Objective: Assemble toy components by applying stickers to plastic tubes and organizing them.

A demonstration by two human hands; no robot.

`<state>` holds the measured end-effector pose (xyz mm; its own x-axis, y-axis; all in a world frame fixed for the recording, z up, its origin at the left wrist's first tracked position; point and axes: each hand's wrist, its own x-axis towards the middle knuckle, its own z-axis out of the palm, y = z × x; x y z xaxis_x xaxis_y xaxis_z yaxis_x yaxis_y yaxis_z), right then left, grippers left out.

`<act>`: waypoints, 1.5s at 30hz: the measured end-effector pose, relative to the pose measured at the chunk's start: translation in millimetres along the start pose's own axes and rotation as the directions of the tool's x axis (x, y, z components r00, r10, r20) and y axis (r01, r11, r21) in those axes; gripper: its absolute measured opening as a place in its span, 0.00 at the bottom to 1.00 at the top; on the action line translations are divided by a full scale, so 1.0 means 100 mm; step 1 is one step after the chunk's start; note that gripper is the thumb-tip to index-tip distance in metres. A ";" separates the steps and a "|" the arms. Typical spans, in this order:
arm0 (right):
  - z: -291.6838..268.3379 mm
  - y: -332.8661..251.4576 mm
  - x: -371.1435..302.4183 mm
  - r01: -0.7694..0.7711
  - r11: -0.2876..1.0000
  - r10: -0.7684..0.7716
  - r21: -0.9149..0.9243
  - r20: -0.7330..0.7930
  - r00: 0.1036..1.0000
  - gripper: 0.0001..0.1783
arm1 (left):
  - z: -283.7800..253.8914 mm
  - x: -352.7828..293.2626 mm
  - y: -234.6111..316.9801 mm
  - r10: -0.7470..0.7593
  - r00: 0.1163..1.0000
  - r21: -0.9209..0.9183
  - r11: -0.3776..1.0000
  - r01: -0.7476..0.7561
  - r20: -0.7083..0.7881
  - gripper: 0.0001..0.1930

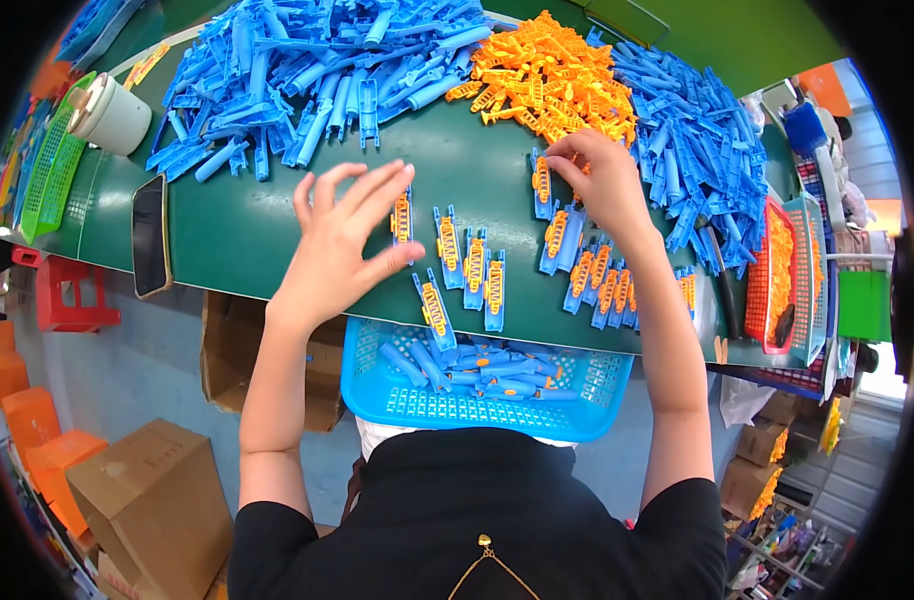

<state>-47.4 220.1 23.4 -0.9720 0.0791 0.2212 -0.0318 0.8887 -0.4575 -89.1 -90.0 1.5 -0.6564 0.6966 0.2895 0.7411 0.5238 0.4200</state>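
My left hand (345, 245) is spread, its fingertips and thumb around a blue plastic housing with an orange ribbed insert (402, 218) on the table. I cannot tell whether they touch it. My right hand (607, 188) is curled in a pinch beside the upper end of another blue housing with an orange insert (542, 183); what the fingertips hold, if anything, is too small to make out. Between my hands lie several filled housings (474, 265). More filled housings (605, 285) lie by my right forearm, partly hidden by it. Just below my right hand rests a blue housing (571, 238).
Blue parts (307, 75) and orange inserts (552, 75) are heaped at the back, with more blue parts (692, 145) at right. A phone (151, 238) and white tub (112, 115) sit at left. A blue basket (487, 415) of parts stands below the table's near edge; a red basket (770, 280) is at right.
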 end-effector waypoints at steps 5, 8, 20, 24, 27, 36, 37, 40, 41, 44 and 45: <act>0.07 -0.07 0.03 0.032 0.999 -0.031 0.004 -0.049 0.998 0.06 | -0.14 0.33 -0.35 -0.021 0.985 0.228 0.972 0.060 -0.169 0.18; 0.06 -0.11 0.00 0.017 0.995 -0.011 0.101 -0.063 0.998 0.06 | -0.08 0.48 -0.50 0.071 0.983 0.394 0.919 0.001 -0.168 0.14; 0.04 -0.09 -0.01 -0.008 0.991 -0.006 0.130 0.107 0.994 0.06 | -0.07 0.43 -0.39 0.091 0.991 0.166 0.983 -0.075 -0.093 0.13; -0.25 -0.23 0.06 -0.021 0.998 0.044 -0.060 0.422 0.906 0.08 | -0.08 0.38 -0.23 0.098 0.994 0.042 0.994 -0.097 -0.041 0.13; -0.17 -0.21 0.29 0.006 1.000 0.000 -0.025 0.243 0.970 0.08 | -0.02 0.48 -0.08 0.120 0.993 0.015 0.993 -0.120 -0.020 0.14; 0.31 -0.04 0.56 0.310 0.927 -0.316 -0.212 0.006 0.949 0.07 | 0.18 0.66 -0.03 0.116 0.990 -0.140 0.982 -0.126 -0.080 0.17; 0.28 -0.11 0.54 0.082 0.977 -0.110 0.199 0.132 0.985 0.08 | 0.18 0.65 -0.06 0.058 0.996 -0.144 0.987 -0.068 -0.075 0.18; 0.24 -0.24 0.43 -0.297 0.857 0.144 0.421 0.358 0.923 0.11 | 0.18 0.62 -0.09 -0.011 0.999 -0.135 0.991 0.007 -0.030 0.21; 0.26 -0.22 0.41 -0.224 0.926 0.134 0.303 0.289 0.948 0.12 | 0.20 0.62 -0.08 0.012 0.999 -0.108 0.994 -0.016 -0.041 0.22; 0.29 -0.16 0.37 -0.109 0.978 0.074 0.179 0.196 0.978 0.11 | 0.28 0.63 -0.07 0.050 0.996 -0.096 0.994 -0.057 -0.074 0.21; 0.32 -0.14 0.35 -0.075 0.962 0.040 0.264 0.138 0.990 0.10 | 0.30 0.64 -0.09 0.066 0.993 -0.112 0.991 -0.077 -0.097 0.20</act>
<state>-88.8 195.9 9.5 -0.9953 0.0513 0.0819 -0.0187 0.7295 -0.6837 -133.3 -35.3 -9.0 -0.6164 0.6790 0.3989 0.7692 0.4105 0.4897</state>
